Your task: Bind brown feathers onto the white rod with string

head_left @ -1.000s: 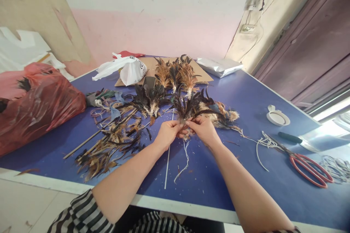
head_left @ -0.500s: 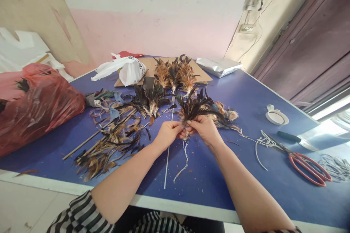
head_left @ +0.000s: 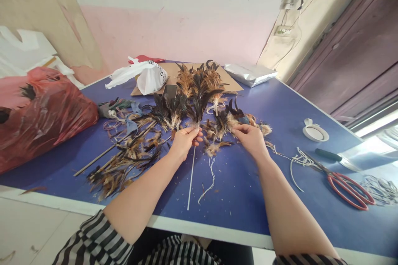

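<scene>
My left hand (head_left: pixel 185 143) is closed in a pinch around the base of a bunch of dark feathers (head_left: pixel 199 101), which fans upward away from me. To its right, my right hand (head_left: pixel 252 143) has thumb and fingers pinched together at the edge of a loose feather pile (head_left: pixel 222 126); its fingertips are on pale, fluffy feather ends. A white string (head_left: pixel 211 178) lies on the table between my forearms. Just beyond my left hand rests another black feather bunch (head_left: pixel 171 109).
Brown feather bunches (head_left: pixel 186 80) lie on cardboard (head_left: pixel 231 85) at the back. Left are loose feathers with sticks (head_left: pixel 124 161) and a red plastic bag (head_left: pixel 52 116). Right are red-handled scissors (head_left: pixel 350 188), a green-handled knife (head_left: pixel 329 155) and a tape roll (head_left: pixel 315 131).
My hands have parted. The left has moved slightly left and away with the dark feather bunch; the right has let go of it and shifted right to the loose feathers.
</scene>
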The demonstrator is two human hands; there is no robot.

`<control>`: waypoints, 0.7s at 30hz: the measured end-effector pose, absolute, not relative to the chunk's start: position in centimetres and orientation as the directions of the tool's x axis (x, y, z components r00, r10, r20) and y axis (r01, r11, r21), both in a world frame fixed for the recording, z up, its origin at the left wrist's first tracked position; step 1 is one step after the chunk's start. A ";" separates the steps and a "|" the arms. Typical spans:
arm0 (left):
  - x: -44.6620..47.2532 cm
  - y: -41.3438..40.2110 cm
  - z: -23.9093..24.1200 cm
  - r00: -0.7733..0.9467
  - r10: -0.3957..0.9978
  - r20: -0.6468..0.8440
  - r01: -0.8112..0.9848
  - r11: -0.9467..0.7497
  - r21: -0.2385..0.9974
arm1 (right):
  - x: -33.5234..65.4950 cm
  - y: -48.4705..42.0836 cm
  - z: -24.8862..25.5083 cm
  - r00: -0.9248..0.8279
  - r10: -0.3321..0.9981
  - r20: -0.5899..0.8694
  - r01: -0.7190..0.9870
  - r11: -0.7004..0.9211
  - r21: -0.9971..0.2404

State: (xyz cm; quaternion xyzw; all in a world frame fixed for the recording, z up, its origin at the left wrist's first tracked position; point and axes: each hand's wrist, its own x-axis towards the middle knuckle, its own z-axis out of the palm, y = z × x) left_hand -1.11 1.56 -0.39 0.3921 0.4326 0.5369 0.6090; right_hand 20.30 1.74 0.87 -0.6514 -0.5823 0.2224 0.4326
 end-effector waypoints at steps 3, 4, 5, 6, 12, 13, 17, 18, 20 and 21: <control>-1.2 1.7 -0.7 0.052 0.992 -0.116 -0.335 0.126 0.934 | 20.7 2.1 0.1 0.147 0.966 0.214 0.749 0.033 -0.662; -1.2 1.7 -0.8 0.055 0.992 -0.114 -0.339 0.126 0.932 | 20.5 2.1 -0.1 0.123 0.972 0.199 0.781 0.029 -0.624; -1.2 1.7 -0.8 0.058 0.992 -0.110 -0.344 0.124 0.931 | 20.2 2.0 -0.1 0.097 0.979 0.181 0.803 0.031 -0.595; -1.2 1.7 -0.7 0.058 0.992 -0.109 -0.348 0.123 0.930 | 19.8 1.8 -0.1 0.057 0.985 0.161 0.816 0.047 -0.577; -1.2 1.6 -0.2 0.050 0.990 -0.135 -0.362 0.144 0.921 | 18.4 0.8 0.2 -0.255 0.967 0.027 0.831 0.233 -0.505; -1.2 1.6 -0.3 0.048 0.990 -0.136 -0.362 0.144 0.921 | 18.4 0.9 0.2 -0.238 0.970 0.042 0.850 0.228 -0.475; -1.1 1.7 -0.6 0.046 0.990 -0.134 -0.360 0.142 0.922 | 18.8 1.8 -0.4 -0.031 0.941 0.336 0.874 0.189 -0.448; -1.1 1.7 -0.7 0.051 0.990 -0.133 -0.359 0.142 0.922 | 19.1 2.1 -0.5 0.002 0.908 0.418 0.859 0.212 -0.466; -1.1 1.7 -0.7 0.056 0.989 -0.133 -0.356 0.145 0.923 | 19.5 2.5 -0.7 0.019 0.853 0.522 0.826 0.280 -0.489; -1.1 1.7 -0.8 0.058 0.989 -0.136 -0.353 0.148 0.924 | 19.7 2.5 -0.6 0.018 0.841 0.541 0.817 0.300 -0.493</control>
